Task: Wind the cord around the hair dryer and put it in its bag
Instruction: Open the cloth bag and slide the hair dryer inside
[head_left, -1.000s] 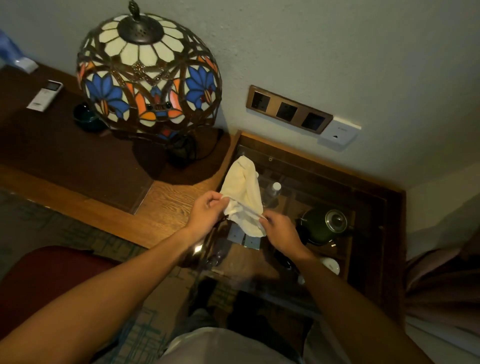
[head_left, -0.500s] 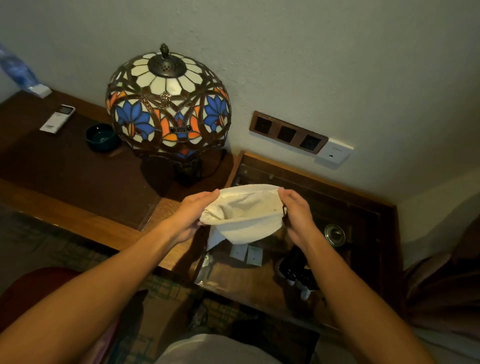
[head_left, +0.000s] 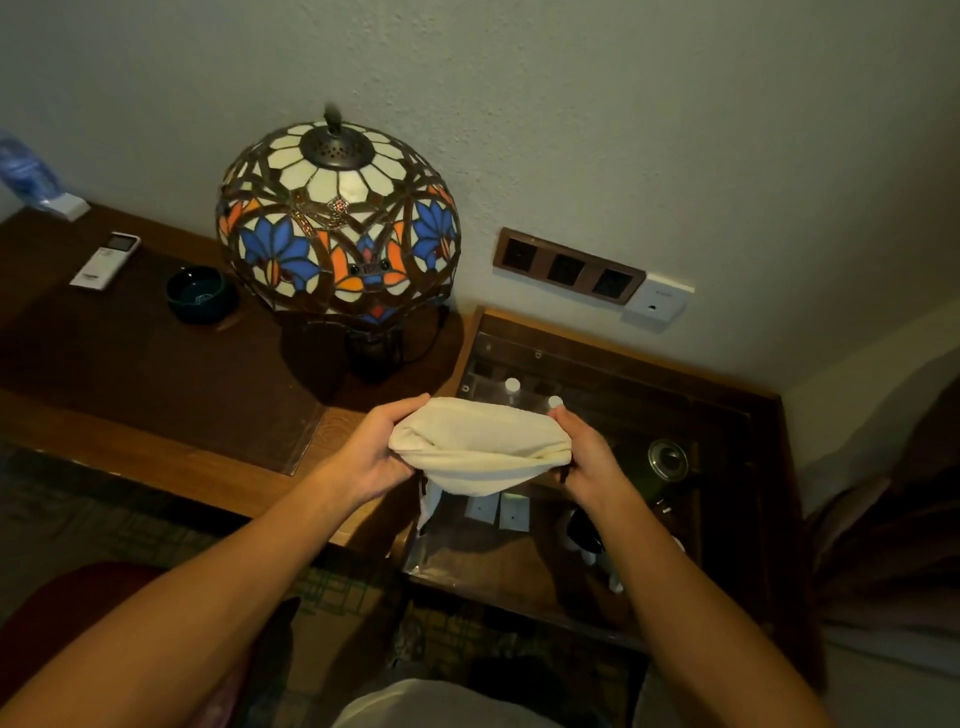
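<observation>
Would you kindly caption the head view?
Both hands, left and right, stretch a cream cloth bag beside a stained-glass lamp.

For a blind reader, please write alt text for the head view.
Two bare hands, left hand and right hand, hold a cream bag stretched between them above a glass-topped table. A stained-glass lamp stands on the desk behind.
</observation>
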